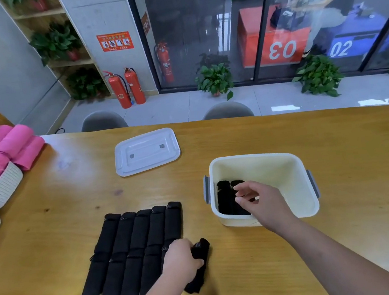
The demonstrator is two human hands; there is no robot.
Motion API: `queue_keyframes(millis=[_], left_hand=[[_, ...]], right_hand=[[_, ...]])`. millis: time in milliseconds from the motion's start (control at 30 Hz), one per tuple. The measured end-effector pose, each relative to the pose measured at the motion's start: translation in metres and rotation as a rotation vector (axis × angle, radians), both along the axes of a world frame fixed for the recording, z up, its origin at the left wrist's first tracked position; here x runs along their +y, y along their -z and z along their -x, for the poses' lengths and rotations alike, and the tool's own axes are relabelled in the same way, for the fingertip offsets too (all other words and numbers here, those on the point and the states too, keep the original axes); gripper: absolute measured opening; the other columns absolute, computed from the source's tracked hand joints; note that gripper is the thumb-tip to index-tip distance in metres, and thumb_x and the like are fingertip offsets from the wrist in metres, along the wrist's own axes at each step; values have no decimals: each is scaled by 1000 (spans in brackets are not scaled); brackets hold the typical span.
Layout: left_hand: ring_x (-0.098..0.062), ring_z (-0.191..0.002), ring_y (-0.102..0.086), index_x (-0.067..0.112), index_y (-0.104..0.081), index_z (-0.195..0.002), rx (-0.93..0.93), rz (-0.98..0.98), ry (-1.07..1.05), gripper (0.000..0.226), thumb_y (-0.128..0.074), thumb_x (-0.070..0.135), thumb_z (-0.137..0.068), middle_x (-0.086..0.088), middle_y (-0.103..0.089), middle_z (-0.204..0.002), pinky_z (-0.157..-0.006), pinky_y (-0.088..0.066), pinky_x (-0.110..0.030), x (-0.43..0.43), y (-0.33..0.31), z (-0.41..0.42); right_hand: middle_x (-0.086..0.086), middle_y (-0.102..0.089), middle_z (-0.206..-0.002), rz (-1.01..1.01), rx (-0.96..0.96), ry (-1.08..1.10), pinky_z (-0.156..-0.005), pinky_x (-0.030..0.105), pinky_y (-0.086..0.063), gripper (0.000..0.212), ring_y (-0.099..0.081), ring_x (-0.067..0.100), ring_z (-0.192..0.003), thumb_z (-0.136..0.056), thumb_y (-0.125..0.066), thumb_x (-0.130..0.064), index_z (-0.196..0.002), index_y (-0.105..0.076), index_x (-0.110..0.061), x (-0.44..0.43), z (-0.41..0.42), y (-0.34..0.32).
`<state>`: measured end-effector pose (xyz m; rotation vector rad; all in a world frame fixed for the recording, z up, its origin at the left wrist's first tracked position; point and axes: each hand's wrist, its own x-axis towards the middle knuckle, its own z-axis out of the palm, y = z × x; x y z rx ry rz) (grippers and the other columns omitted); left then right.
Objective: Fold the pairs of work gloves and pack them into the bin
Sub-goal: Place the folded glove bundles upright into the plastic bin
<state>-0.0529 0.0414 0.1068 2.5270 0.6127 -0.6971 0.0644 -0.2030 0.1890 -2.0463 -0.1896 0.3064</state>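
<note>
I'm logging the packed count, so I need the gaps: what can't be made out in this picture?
Head view only.
1. Number of folded gloves in the bin: the right hand and the bin's near wall cover part of them.
2. The glove gripped by the left hand: the hand hides its middle, so one or a pair is unclear.
3. The basket of pink rolls: cut off by the left edge.
</note>
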Motion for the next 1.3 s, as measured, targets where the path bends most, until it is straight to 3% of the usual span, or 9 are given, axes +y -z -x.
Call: queue_keyframes(millis=[167,267,433,567,700,900,1033,1133,1300], left_hand=[[-7,-95,-66,25,-67,-129,-62,264,-118,54,-90,37,-81,11,-67,-111,-80,-60,-25,4,-8,-2],[-15,-93,-76,18,-68,-123,-107,613,-283,45,-91,21,-84,1,-74,-113,-75,-65,-30,5,-33,-6],[-27,-112,-75,10,-63,-132,-171,1026,-324,52,-88,14,-86,-13,-77,-120,-94,-62,-48,4,-82,-22],[-34,-118,-72,7,-64,-134,-243,1163,-266,51,-86,11,-88,-21,-73,-125,-99,-59,-53,-3,-114,-39],[-32,-116,-73,14,-64,-136,-375,1184,-247,54,-88,11,-87,-19,-72,-124,-96,-61,-51,-17,-136,-59],[-24,-103,-76,29,-66,-135,-498,1034,-208,58,-92,24,-83,-6,-75,-111,-88,-64,-41,-35,-142,-90],[-18,-99,-78,28,-63,-136,-462,1010,-204,54,-87,31,-88,-9,-72,-117,-86,-64,-36,-46,-144,-104],[-9,-91,-78,32,-59,-135,-444,864,-158,50,-83,40,-91,5,-75,-112,-76,-58,-28,-49,-142,-112],[0,-89,-72,38,-62,-128,-488,697,-117,41,-80,43,-91,15,-74,-102,-81,-62,-37,-38,-124,-119]], right_hand=[[-22,-74,-99,-10,-1,25,-78,16,-52,23,-70,0,-95,-94,-78,-22,-109,-75,-40,-8,5,-7],[-22,-75,-99,-26,16,43,-84,24,-55,21,-70,-1,-96,-94,-78,-25,-109,-75,-40,-12,4,-12],[-21,-76,-101,-87,40,55,-86,23,-54,18,-69,-1,-98,-94,-78,-33,-111,-75,-40,-9,5,-23],[-12,-76,-110,-239,141,-6,-93,35,-61,31,-73,11,-104,-95,-77,-41,-125,-72,-34,-1,6,-32],[7,-75,-127,-465,408,-172,-99,45,-59,45,-73,28,-116,-102,-68,-41,-141,-63,-20,3,6,-48],[8,-76,-124,-527,361,-121,-95,44,-61,31,-73,28,-116,-101,-71,-20,-131,-70,-13,-4,2,-63],[5,-78,-120,-475,345,-36,-88,36,-63,26,-75,21,-112,-103,-69,-19,-129,-71,-16,-16,-10,-60],[0,-79,-116,-394,352,34,-87,36,-63,24,-75,17,-110,-103,-68,-19,-127,-71,-18,-32,-23,-49],[-1,-79,-104,-153,317,252,-86,42,-65,21,-77,17,-97,-100,-73,-18,-120,-73,-19,-61,-46,-16]])
